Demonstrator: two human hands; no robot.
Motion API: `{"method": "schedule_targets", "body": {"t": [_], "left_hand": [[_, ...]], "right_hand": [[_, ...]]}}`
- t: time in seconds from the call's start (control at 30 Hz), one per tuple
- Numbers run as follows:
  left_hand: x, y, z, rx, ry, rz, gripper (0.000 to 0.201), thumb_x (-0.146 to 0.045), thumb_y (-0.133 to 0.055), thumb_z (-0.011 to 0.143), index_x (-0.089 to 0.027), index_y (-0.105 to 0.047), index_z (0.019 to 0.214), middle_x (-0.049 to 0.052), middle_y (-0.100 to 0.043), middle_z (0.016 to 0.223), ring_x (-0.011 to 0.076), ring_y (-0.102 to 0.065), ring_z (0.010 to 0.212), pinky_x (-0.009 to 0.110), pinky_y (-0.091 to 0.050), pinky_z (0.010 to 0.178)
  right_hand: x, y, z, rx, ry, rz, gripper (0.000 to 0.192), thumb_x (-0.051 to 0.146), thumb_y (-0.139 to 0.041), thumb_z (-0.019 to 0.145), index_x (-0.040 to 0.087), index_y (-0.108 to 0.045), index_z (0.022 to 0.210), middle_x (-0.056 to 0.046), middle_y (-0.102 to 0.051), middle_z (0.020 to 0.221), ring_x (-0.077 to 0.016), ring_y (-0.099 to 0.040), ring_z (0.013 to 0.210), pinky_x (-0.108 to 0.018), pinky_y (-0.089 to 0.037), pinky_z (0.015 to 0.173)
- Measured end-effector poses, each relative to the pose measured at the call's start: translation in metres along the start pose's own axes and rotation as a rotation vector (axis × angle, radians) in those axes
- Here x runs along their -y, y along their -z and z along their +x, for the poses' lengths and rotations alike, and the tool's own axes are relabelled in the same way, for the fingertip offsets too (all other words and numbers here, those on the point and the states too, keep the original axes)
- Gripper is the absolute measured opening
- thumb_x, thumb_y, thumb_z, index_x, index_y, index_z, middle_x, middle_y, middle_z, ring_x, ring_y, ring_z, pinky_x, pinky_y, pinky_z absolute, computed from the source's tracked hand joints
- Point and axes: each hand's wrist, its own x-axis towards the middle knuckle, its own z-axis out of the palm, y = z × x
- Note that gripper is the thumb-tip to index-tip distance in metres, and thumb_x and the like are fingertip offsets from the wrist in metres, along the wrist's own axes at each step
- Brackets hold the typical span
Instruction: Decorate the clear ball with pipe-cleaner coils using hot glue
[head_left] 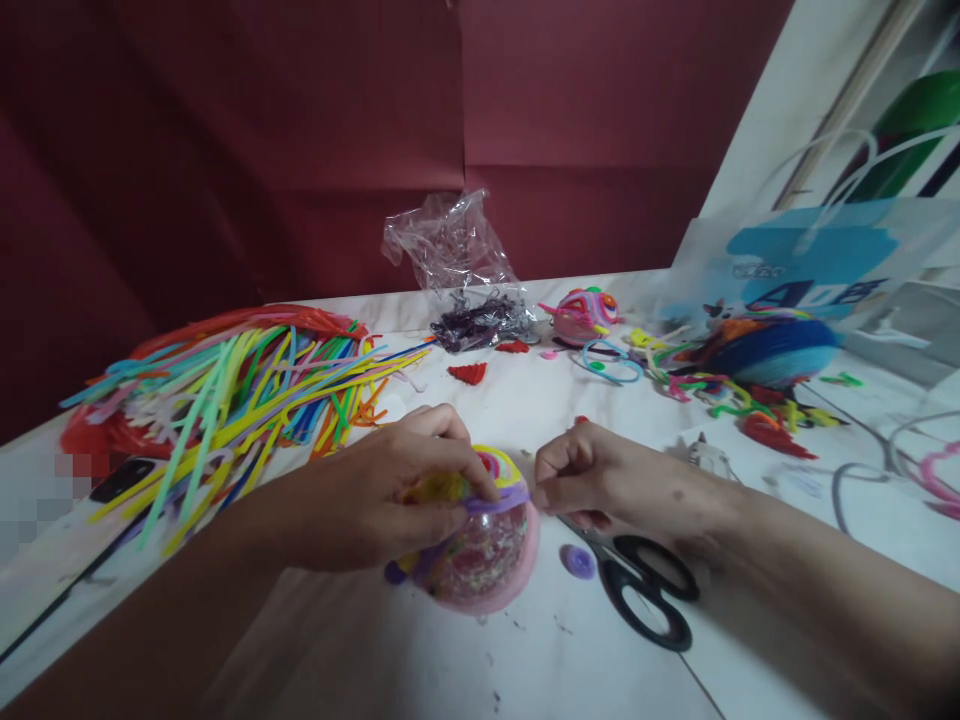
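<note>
At centre frame my left hand point(390, 500) grips a clear pink-rimmed dome point(487, 560) filled with glittery bits; my right hand point(592, 480) pinches its purple pipe cleaner point(504, 503).

Our left hand point(390, 500) covers much of the pink glittery ball wrapped in coloured pipe cleaners point(487, 555), so we cannot tell how its far side looks. Our right hand point(600, 480) hides the blades of the black-handled scissors point(649, 590). At the left edge, a pixelated patch point(45, 495) blurs part of a dark flat object point(124, 478). The translucent blue-printed bag point(817, 255) runs past the right edge.
</note>
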Motion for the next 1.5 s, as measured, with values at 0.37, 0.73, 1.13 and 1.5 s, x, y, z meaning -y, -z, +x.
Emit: {"method": "schedule_targets", "body": {"t": [0.37,0.73,1.13,1.5], "left_hand": [[-0.017,-0.008,0.015,-0.102,0.111,0.118,0.014,-0.014,-0.059,0.07,-0.021,-0.066,0.079,-0.003,-0.052,0.077,0.011,-0.049,0.078,0.022,-0.036,0.068],[-0.025,-0.007,0.025,-0.072,0.121,0.31,0.012,-0.019,-0.055,0.065,-0.019,-0.062,0.074,-0.001,-0.057,0.077,0.0141,-0.051,0.075,0.025,-0.036,0.066],[-0.028,-0.009,0.029,-0.083,0.121,0.334,0.015,-0.016,-0.052,0.064,-0.018,-0.064,0.071,0.0,-0.06,0.074,0.015,-0.052,0.074,0.026,-0.037,0.064],[-0.02,-0.004,0.035,-0.04,0.216,0.183,0.01,-0.026,-0.055,0.066,-0.02,-0.062,0.069,-0.001,-0.062,0.076,0.0155,-0.055,0.076,0.026,-0.04,0.065]], "right_hand": [[0.01,-0.004,-0.01,-0.082,0.059,-0.077,0.02,0.028,-0.052,0.068,0.013,-0.045,0.056,0.005,-0.036,0.047,-0.0037,-0.026,0.041,-0.013,-0.021,0.037],[0.007,-0.003,-0.011,-0.083,0.08,-0.114,0.02,0.028,-0.05,0.069,0.013,-0.045,0.056,0.005,-0.036,0.047,-0.0045,-0.026,0.042,-0.016,-0.02,0.038],[0.01,-0.002,-0.013,-0.072,0.065,-0.102,0.023,0.03,-0.051,0.068,0.014,-0.043,0.055,0.005,-0.036,0.047,-0.0039,-0.027,0.041,-0.015,-0.02,0.038],[0.0,0.008,-0.008,0.111,0.002,-0.039,0.03,0.038,-0.055,0.074,0.012,-0.048,0.059,0.003,-0.042,0.048,-0.0058,-0.033,0.041,-0.017,-0.024,0.04]]}}
